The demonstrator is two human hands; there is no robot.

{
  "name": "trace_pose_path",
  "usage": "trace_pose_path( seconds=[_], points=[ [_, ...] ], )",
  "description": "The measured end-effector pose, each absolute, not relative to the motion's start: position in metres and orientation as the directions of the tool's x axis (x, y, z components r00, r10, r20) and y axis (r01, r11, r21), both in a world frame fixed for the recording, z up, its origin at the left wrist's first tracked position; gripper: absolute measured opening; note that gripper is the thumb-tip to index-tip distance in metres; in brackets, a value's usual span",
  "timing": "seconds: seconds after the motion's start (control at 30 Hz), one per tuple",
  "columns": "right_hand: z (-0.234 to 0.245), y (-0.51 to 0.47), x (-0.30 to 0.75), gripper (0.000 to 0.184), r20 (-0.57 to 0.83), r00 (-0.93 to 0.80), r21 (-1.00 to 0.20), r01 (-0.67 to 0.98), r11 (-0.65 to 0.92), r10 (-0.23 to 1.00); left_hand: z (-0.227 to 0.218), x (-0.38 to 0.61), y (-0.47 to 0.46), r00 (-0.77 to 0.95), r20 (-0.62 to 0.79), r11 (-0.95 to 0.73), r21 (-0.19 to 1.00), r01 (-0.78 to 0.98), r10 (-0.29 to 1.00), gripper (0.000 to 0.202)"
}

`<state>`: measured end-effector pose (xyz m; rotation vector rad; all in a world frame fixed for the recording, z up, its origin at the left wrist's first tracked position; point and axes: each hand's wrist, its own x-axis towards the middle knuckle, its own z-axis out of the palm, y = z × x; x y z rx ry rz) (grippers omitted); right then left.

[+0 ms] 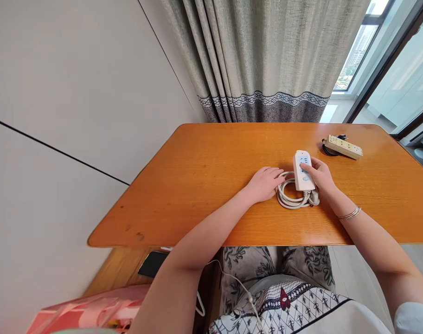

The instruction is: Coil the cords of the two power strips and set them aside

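A white power strip [304, 180] with pale blue socket panels stands out near the middle right of the wooden table [211, 162]. My right hand [320, 175] grips it from the right, thumb across its face and the other fingers mostly hidden behind. Its white cable [288, 202] lies in a loose coil at the lower left of the strip, and the plug [314, 198] rests by the strip's lower end. At the coil's left side, my left hand [266, 183] has its fingers bent over the loops, closed on the cable.
A second, cream-coloured power strip [344, 147] with a black cord lies at the table's back right. Behind the table hangs a grey curtain [267, 55]; a pale wall [75, 93] borders the left. Below the left edge are a dark phone [152, 263] and a pink bag [93, 311].
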<state>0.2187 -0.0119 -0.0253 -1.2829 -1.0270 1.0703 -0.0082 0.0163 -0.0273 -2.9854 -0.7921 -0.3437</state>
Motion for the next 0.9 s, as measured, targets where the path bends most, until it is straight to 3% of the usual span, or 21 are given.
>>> trace_pose_path(
  seconds=[0.27, 0.47, 0.57, 0.67, 0.77, 0.9],
  points=[
    [-0.020, -0.016, 0.218, 0.057, 0.226, 0.251, -0.974, 0.042, 0.223, 0.941, -0.024, -0.014, 0.025, 0.691, 0.182, -0.714, 0.132, 0.688, 0.699, 0.037],
    [-0.022, -0.015, 0.215, 0.057, 0.171, 0.254, -0.979, -0.067, 0.194, 0.952, -0.020, -0.019, 0.035, 0.603, 0.119, -0.614, 0.184, 0.768, 0.789, 0.039],
    [-0.027, -0.012, 0.213, 0.057, 0.106, 0.252, -0.977, -0.153, 0.148, 0.962, -0.019, -0.022, 0.038, 0.562, 0.159, -0.584, 0.228, 0.779, 0.812, 0.044],
    [-0.032, -0.010, 0.212, 0.058, 0.060, 0.265, -0.971, -0.206, 0.118, 0.962, -0.018, -0.024, 0.035, 0.552, 0.313, -0.631, 0.287, 0.721, 0.773, 0.046],
    [-0.036, -0.009, 0.209, 0.059, 0.041, 0.275, -0.974, -0.205, 0.100, 0.960, -0.017, -0.021, 0.025, 0.597, 0.459, -0.745, 0.281, 0.604, 0.657, 0.040],
    [-0.040, -0.009, 0.205, 0.059, 0.010, 0.300, -0.972, -0.221, 0.080, 0.954, -0.019, -0.010, 0.008, 0.753, 0.450, -0.874, 0.174, 0.454, 0.481, 0.029]
  ],
)
